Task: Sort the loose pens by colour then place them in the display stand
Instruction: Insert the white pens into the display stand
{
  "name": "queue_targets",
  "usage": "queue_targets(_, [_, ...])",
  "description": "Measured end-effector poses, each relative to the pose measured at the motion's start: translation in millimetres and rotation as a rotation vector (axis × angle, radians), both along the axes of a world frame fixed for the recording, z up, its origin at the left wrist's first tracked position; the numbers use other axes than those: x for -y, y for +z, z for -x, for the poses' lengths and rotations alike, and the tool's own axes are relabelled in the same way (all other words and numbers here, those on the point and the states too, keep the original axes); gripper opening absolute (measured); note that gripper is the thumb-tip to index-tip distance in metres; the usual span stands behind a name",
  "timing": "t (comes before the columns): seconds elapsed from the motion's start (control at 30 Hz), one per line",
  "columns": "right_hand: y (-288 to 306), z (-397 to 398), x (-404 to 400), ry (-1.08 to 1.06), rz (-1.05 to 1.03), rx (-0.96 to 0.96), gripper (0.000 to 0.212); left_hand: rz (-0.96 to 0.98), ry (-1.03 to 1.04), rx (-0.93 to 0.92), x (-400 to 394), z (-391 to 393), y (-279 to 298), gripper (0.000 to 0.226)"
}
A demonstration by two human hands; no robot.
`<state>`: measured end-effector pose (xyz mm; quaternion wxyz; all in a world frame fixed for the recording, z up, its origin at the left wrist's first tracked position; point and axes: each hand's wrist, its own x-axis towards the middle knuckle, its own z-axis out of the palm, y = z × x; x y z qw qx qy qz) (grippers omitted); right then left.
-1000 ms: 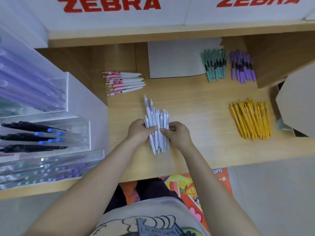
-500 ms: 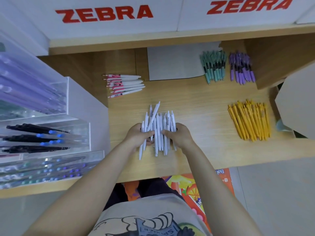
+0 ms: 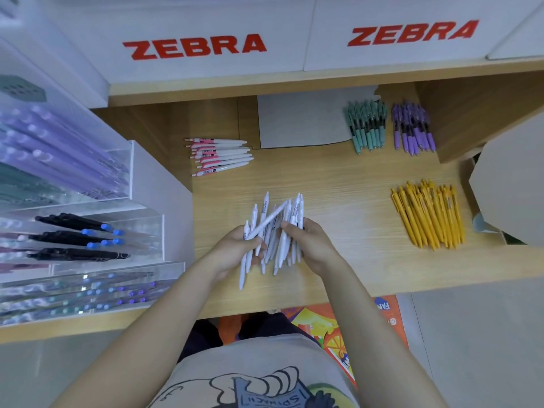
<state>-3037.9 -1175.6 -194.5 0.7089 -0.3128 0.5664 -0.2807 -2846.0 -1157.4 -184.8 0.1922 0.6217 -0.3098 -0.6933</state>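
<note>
While both hands curl round bundle of white pens (image 3: 273,234) over wooden shelf (image 3: 338,201), left hand (image 3: 235,248) grips left side, right hand (image 3: 306,242) clamps right side. Pink-clip pens (image 3: 220,156) beyond left hand; yellow pens (image 3: 429,214) right of right hand; teal pens (image 3: 366,126), purple pens (image 3: 413,128) farther beyond. Display stand (image 3: 88,201) left of left hand.

The desk (image 3: 338,184) looks like pale matte wood-grain laminate, the white pens (image 3: 276,231) are smooth, slightly glossy plastic, and the display stand (image 3: 141,178) is clear shiny acrylic.
</note>
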Motion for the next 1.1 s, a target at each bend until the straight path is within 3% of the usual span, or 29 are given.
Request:
queue_targets(0.13, [11,-10,3,-0.025,0.014,0.115,0.031,0.026,-0.073,-0.059,1,2,6,0.025])
queue_targets(0.43, [19,-20,8,-0.183,-0.057,0.155,0.040,0.052,-0.230,-0.055,7,7,23,0.013])
queue_targets(0.67, [18,-15,10,-0.104,-0.053,0.140,0.033,-0.049,-0.047,-0.228,8,13,25,0.048])
queue_targets(0.87, [21,-7,6,-0.030,-0.034,0.142,0.033,-0.036,0.168,-0.238,10,15,20,0.020])
queue_targets(1.1, [31,-6,1,0.059,0.012,0.056,0.025,-0.091,0.248,-0.318,13,23,22,0.036])
